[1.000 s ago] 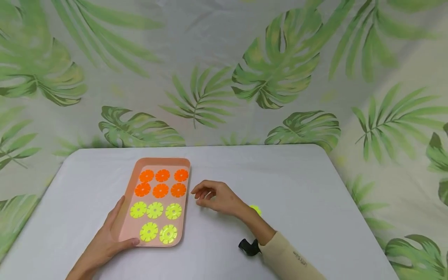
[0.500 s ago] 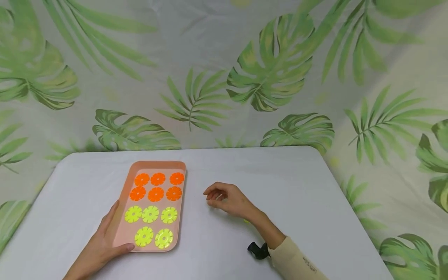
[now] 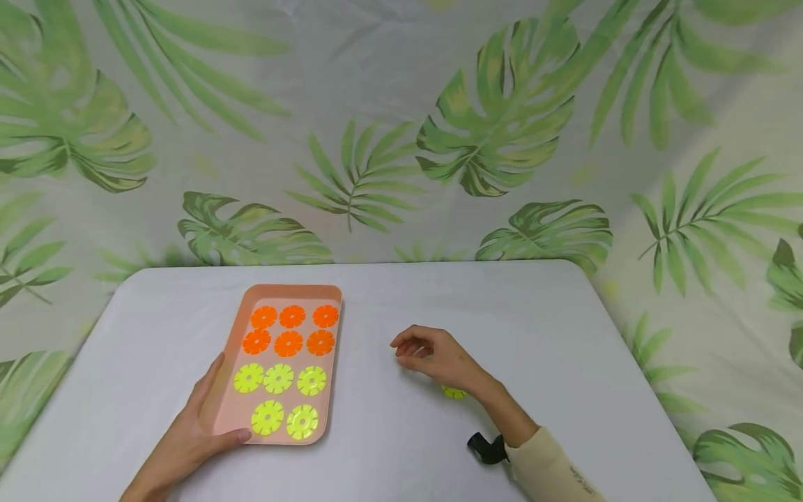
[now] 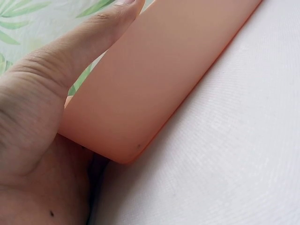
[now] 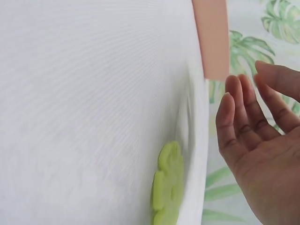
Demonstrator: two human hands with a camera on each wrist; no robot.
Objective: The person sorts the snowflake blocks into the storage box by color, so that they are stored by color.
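Observation:
A shallow pink tray [image 3: 226,418] lies on the left half of the table, with several orange notched discs [image 3: 288,343] in its far part and several yellow-green ones [image 3: 268,417] in its near part. My left hand [image 3: 188,436] grips the tray's near left corner, thumb at the near rim and fingers along the left side. In the left wrist view the thumb lies along the top of the tray wall [image 4: 140,79]. Right of the tray, my right hand [image 3: 439,357] hovers with loosely bent fingers, holding nothing. A loose yellow-green disc [image 5: 168,185] lies below it, partly hidden by the wrist in the head view.
A white cloth covers the table [image 3: 389,432]. A black wrist camera [image 3: 486,448] sits under the right forearm. Behind the table hangs a leaf-patterned cloth [image 3: 376,139].
My right hand has drawn away from the tray to the right, towards the loose yellow-green disc. The left hand keeps its hold on the tray, and the discs in it have not moved.

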